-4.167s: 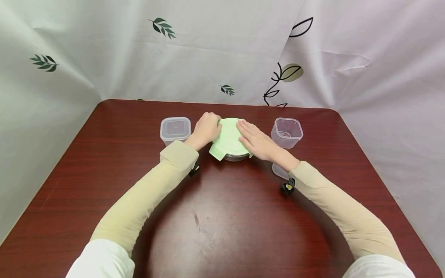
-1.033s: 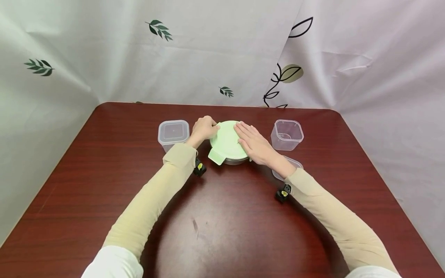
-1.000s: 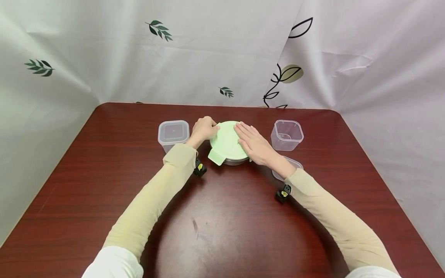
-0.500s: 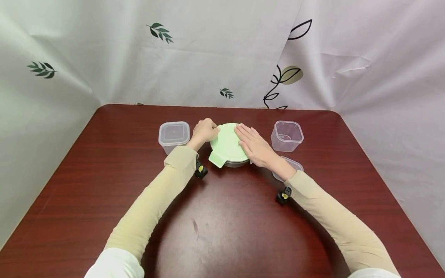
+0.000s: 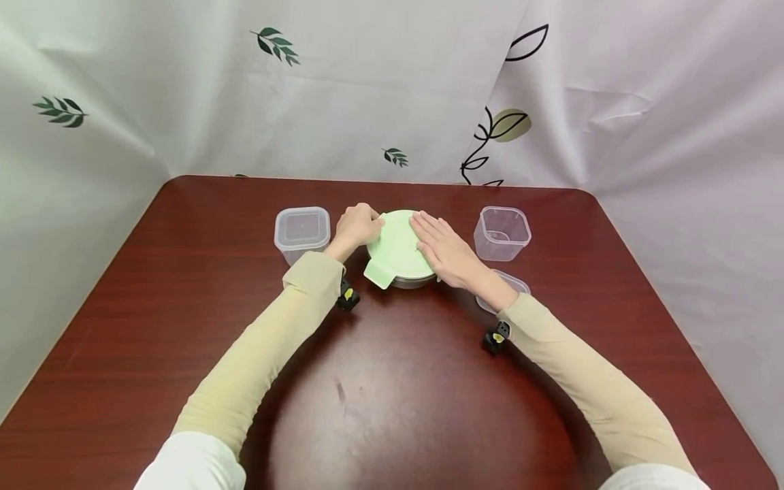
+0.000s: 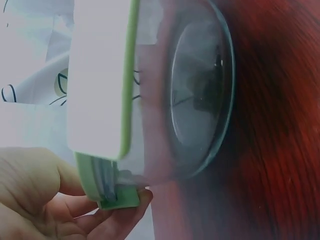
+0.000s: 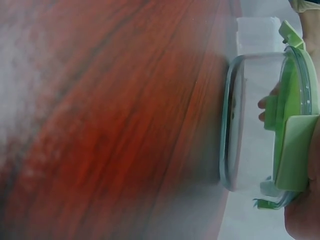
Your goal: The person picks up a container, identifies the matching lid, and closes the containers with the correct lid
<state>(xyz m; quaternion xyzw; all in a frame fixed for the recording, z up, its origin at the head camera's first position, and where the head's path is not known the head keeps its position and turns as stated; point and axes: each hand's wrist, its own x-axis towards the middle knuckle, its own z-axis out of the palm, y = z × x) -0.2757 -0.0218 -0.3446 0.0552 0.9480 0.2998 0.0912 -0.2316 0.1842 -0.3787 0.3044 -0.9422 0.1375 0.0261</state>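
Note:
A round glass food container with a light green snap lid stands on the table, back of the middle. My left hand is at its left side. In the left wrist view, the fingers curl under a green side latch of the lid and the thumb lies close to it. My right hand rests flat across the right part of the lid, fingers straight. Toward me a front latch sticks outward. Through the glass in the right wrist view, fingertips of the left hand show beside the far latch.
A lidded clear plastic box stands left of my left hand. On the right is an uncovered clear plastic box, with a loose clear lid partly behind my right forearm. A white curtain hangs behind the table.
Both hands keep their places on the container. Since the oldest frame my left wrist has turned slightly, showing more of its camera. The head view shifts a little.

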